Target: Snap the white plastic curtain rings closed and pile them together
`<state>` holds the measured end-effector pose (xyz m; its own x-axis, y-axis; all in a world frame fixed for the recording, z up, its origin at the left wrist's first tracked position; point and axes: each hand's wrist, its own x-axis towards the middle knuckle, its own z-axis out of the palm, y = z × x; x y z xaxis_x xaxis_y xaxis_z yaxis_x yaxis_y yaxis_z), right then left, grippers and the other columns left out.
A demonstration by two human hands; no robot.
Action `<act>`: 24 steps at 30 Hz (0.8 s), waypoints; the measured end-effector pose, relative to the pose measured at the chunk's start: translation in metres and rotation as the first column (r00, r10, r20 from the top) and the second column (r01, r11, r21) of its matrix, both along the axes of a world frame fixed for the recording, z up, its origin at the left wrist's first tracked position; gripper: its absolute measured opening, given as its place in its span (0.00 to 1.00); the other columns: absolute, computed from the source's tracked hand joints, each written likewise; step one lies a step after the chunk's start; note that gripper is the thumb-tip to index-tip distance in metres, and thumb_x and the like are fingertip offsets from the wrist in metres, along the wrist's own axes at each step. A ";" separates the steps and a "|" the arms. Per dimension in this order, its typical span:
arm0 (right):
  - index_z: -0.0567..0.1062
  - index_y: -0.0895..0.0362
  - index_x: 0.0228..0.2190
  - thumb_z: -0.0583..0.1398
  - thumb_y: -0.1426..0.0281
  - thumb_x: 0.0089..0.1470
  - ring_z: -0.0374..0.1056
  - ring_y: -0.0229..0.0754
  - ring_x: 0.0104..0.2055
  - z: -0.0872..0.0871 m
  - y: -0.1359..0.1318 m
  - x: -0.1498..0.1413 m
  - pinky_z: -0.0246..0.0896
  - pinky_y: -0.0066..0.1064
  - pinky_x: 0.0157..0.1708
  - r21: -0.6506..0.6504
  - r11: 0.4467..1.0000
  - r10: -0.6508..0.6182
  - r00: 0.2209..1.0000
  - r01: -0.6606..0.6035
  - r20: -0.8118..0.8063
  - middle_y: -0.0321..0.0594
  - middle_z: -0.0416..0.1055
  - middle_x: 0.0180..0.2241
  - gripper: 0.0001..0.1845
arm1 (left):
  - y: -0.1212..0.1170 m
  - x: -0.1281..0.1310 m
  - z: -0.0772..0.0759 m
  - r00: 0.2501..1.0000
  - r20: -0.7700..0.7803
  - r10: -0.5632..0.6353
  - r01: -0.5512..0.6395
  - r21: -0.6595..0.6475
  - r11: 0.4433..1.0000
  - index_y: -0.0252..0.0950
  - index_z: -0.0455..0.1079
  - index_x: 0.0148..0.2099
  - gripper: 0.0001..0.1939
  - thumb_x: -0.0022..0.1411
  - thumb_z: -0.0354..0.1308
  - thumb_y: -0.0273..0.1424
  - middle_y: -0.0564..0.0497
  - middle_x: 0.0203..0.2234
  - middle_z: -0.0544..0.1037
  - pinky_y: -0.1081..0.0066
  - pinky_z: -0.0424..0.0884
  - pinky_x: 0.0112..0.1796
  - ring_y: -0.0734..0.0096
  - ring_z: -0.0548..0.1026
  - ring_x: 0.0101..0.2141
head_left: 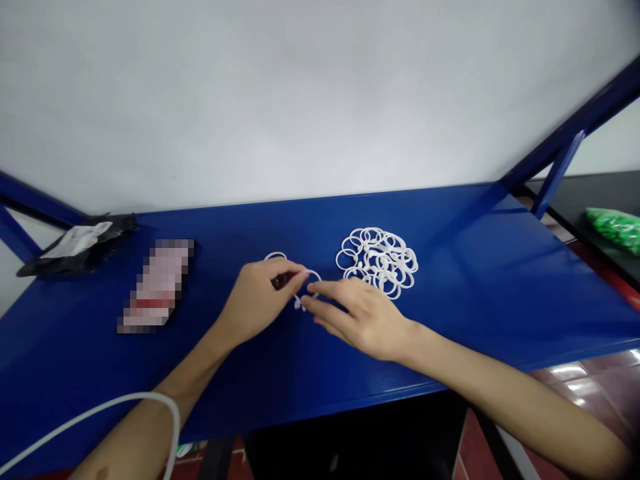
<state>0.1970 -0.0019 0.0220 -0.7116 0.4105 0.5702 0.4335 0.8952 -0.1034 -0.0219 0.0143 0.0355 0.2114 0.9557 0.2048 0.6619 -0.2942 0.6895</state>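
On a blue metal shelf (500, 280), my left hand (257, 300) and my right hand (357, 313) meet at the middle. Both pinch white plastic rings (305, 283) that look linked together between the fingertips; one ring (275, 256) pokes out behind my left hand. A heap of several more white rings (377, 261) lies on the shelf just behind and to the right of my right hand, apart from it.
A pixelated pale rectangle (157, 285) lies left of my hands. A black bag with a white label (80, 250) sits at the far left back. A white cable (125, 407) loops over my left forearm. Green material (615, 227) lies on a dark surface at right.
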 end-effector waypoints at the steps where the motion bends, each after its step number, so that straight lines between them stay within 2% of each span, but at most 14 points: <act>1: 0.74 0.62 0.50 0.56 0.74 0.66 0.70 0.41 0.37 -0.001 -0.001 0.000 0.65 0.33 0.34 0.011 1.000 0.028 1.000 -0.028 0.004 0.47 0.77 0.45 0.13 | -0.003 0.005 -0.001 0.998 0.034 -0.053 0.055 -0.068 0.996 0.42 0.79 0.37 0.09 0.64 0.60 0.39 0.55 0.29 0.82 0.73 0.70 0.29 0.71 0.78 0.29; 3: 0.75 0.62 0.48 0.54 0.76 0.66 0.70 0.39 0.33 -0.001 -0.001 0.002 0.65 0.32 0.31 0.008 0.997 0.071 0.997 -0.071 -0.012 0.43 0.79 0.39 0.12 | -0.008 0.011 -0.002 0.990 0.078 -0.121 0.133 -0.166 0.977 0.43 0.80 0.38 0.10 0.66 0.59 0.40 0.56 0.31 0.83 0.74 0.71 0.30 0.72 0.79 0.30; 4: 0.75 0.62 0.47 0.54 0.76 0.67 0.70 0.39 0.32 -0.001 -0.001 0.004 0.66 0.31 0.31 -0.013 0.996 0.083 0.995 -0.084 -0.050 0.43 0.79 0.37 0.12 | -0.009 0.013 -0.003 0.987 0.095 -0.128 0.142 -0.169 0.975 0.43 0.79 0.40 0.11 0.67 0.57 0.40 0.55 0.33 0.83 0.73 0.72 0.31 0.72 0.79 0.32; 6: 0.75 0.62 0.45 0.55 0.76 0.66 0.72 0.38 0.35 0.000 0.001 0.007 0.69 0.29 0.34 -0.099 0.990 0.078 0.979 -0.098 -0.186 0.43 0.78 0.37 0.10 | -0.011 0.015 -0.003 0.984 0.134 -0.116 0.128 -0.084 0.988 0.43 0.78 0.44 0.12 0.70 0.54 0.40 0.54 0.37 0.83 0.72 0.73 0.37 0.71 0.79 0.36; 9: 0.76 0.60 0.44 0.59 0.73 0.64 0.74 0.37 0.39 0.002 0.003 0.012 0.73 0.29 0.39 -0.278 0.956 -0.020 0.920 -0.098 -0.391 0.43 0.78 0.39 0.08 | -0.014 0.016 -0.003 0.967 0.204 -0.153 0.131 0.117 0.985 0.42 0.77 0.45 0.12 0.72 0.52 0.36 0.52 0.39 0.82 0.70 0.74 0.43 0.72 0.78 0.40; 12: 0.77 0.58 0.42 0.61 0.72 0.63 0.74 0.36 0.35 0.002 0.004 0.013 0.73 0.29 0.36 -0.378 0.923 -0.121 0.881 -0.068 -0.457 0.40 0.78 0.35 0.06 | -0.020 0.021 -0.007 0.953 0.204 -0.224 0.180 0.212 0.960 0.40 0.76 0.45 0.07 0.70 0.56 0.33 0.53 0.37 0.81 0.74 0.75 0.38 0.74 0.78 0.36; 15: 0.78 0.59 0.41 0.62 0.73 0.62 0.73 0.34 0.32 0.001 0.003 0.013 0.71 0.26 0.32 -0.396 0.915 -0.127 0.882 -0.072 -0.455 0.40 0.77 0.33 0.06 | -0.025 0.027 -0.013 0.966 0.161 -0.203 0.146 0.306 0.941 0.38 0.75 0.44 0.04 0.67 0.60 0.29 0.54 0.35 0.82 0.76 0.75 0.36 0.76 0.79 0.33; 17: 0.78 0.60 0.41 0.61 0.73 0.63 0.72 0.34 0.32 0.000 0.001 0.013 0.71 0.25 0.33 -0.375 0.922 -0.081 0.901 -0.095 -0.426 0.41 0.78 0.34 0.06 | -0.027 0.030 -0.015 0.972 0.115 -0.204 0.141 0.412 0.900 0.37 0.74 0.44 0.05 0.67 0.59 0.24 0.53 0.34 0.82 0.76 0.76 0.37 0.76 0.79 0.34; 20: 0.78 0.62 0.41 0.59 0.73 0.65 0.71 0.35 0.31 0.000 -0.002 0.015 0.70 0.26 0.31 -0.345 0.932 -0.014 0.936 -0.115 -0.351 0.43 0.77 0.33 0.08 | -0.028 0.030 -0.015 0.966 0.006 -0.258 0.212 0.551 0.807 0.34 0.74 0.42 0.08 0.65 0.58 0.18 0.51 0.32 0.81 0.73 0.75 0.35 0.74 0.79 0.32; 24: 0.78 0.63 0.39 0.56 0.71 0.67 0.69 0.35 0.28 0.001 -0.006 0.020 0.68 0.26 0.27 -0.321 0.942 0.003 0.959 -0.098 -0.285 0.42 0.74 0.29 0.11 | -0.029 0.026 -0.014 0.935 -0.143 -0.323 0.335 0.649 0.683 0.30 0.73 0.44 0.08 0.64 0.58 0.17 0.47 0.32 0.81 0.69 0.72 0.30 0.70 0.76 0.30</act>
<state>0.2166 -0.0080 0.0227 -0.5701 0.5757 0.5861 0.3000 0.8101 -0.5038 0.0045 -0.0146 0.0215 0.4953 0.4497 0.7433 0.4431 -0.8667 0.2291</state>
